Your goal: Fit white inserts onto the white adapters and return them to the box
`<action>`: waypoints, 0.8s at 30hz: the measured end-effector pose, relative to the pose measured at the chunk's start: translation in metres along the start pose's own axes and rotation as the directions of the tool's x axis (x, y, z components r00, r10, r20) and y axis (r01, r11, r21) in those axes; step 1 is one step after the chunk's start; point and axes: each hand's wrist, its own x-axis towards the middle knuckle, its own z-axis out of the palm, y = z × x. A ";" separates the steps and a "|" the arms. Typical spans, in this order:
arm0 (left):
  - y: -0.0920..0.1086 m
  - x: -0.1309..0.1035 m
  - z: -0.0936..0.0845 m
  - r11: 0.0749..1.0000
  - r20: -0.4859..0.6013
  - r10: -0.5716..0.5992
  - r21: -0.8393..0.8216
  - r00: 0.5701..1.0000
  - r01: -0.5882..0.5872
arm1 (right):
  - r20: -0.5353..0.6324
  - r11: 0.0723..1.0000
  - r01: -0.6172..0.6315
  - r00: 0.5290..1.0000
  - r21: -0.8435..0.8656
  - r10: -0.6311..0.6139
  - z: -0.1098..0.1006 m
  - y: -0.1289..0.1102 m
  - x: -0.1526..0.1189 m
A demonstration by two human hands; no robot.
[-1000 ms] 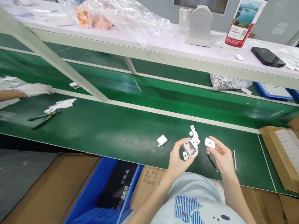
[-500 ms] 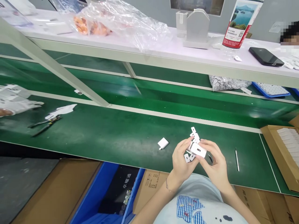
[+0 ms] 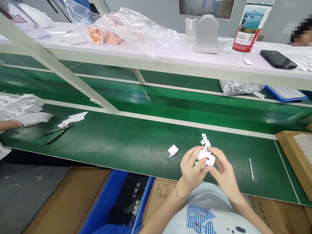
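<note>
A small white plastic housing (image 3: pixel 210 160) with a dark slot is held between my two hands above the green bench. My left hand (image 3: pixel 191 169) grips its left side, a finger lying across its front near the slot. On the other side my right hand (image 3: pixel 225 170) pinches it between thumb and fingers. Several small white slotted pieces (image 3: pixel 204 139) lie just behind the housing, partly hidden by my fingers. A separate white square part (image 3: pixel 173 150) with a small tab lies to the left. To the right rests a slim metal pen-like tool (image 3: pixel 251 168).
Pliers (image 3: pixel 59 133) and a white cloth-like item (image 3: pixel 73 119) lie at the left, near a co-worker's gloved hand (image 3: pixel 36 119). A cardboard box (image 3: pixel 290 162) stands at the right. The raised shelf (image 3: pixel 170 63) carries a bottle (image 3: pixel 252 27), a phone (image 3: pixel 278 59) and a plastic bag (image 3: pixel 146 31).
A left-hand finger has come over the front of the housing, which has tilted slightly. The view has shifted a little, and the co-worker's gloved hand shows further in at the left.
</note>
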 end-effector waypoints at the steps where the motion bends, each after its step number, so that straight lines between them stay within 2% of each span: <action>1: 0.001 0.000 0.001 1.000 -0.015 -0.005 -0.002 1.000 0.005 | 0.020 0.994 -0.070 0.997 0.090 0.068 0.001 0.002 0.000; 3: 0.002 0.002 0.002 1.000 -0.036 -0.005 -0.014 0.999 0.005 | 0.044 0.961 -0.163 0.987 0.223 0.157 0.001 0.006 0.001; 6: 0.004 0.006 0.002 0.992 0.009 0.022 -0.124 1.000 -0.021 | 0.018 0.952 -0.131 0.991 0.276 0.132 -0.002 0.011 0.004; 7: 0.004 0.008 0.000 0.982 0.043 -0.003 -0.190 0.999 0.011 | 0.000 0.960 -0.085 0.996 0.267 0.088 -0.005 0.011 0.005; 9: 0.006 0.012 -0.005 0.910 0.138 -0.178 -0.354 0.974 0.216 | -0.035 0.980 0.024 0.999 0.198 -0.018 -0.012 0.008 0.006; 10: 0.007 0.014 -0.008 0.822 0.218 -0.291 -0.442 0.932 0.360 | -0.043 0.987 0.079 0.996 0.137 -0.074 -0.017 0.005 0.006; 12: 0.008 0.019 -0.014 0.564 0.419 -0.444 -0.556 0.792 0.611 | -0.034 0.986 0.167 0.985 -0.020 -0.168 -0.026 -0.004 0.005; 14: 0.009 0.023 -0.017 0.359 0.567 -0.474 -0.573 0.673 0.736 | 0.006 0.962 0.216 0.976 -0.170 -0.218 -0.034 -0.014 0.002; 16: 0.010 0.027 -0.016 0.263 0.614 -0.494 -0.570 0.616 0.779 | 0.036 0.932 0.247 0.968 -0.265 -0.247 -0.039 -0.020 -0.001; 18: 0.012 0.029 -0.011 0.215 0.606 -0.520 -0.590 0.603 0.778 | 0.050 0.907 0.288 0.957 -0.308 -0.286 -0.042 -0.023 -0.004; 22: 0.022 0.033 -0.001 0.185 0.567 -0.531 -0.648 0.630 0.739 | 0.104 0.850 0.406 0.913 -0.336 -0.395 -0.042 -0.022 -0.008; 24: 0.030 0.035 0.003 0.187 0.565 -0.518 -0.658 0.642 0.730 | 0.091 0.805 0.465 0.880 -0.369 -0.466 -0.043 -0.020 -0.010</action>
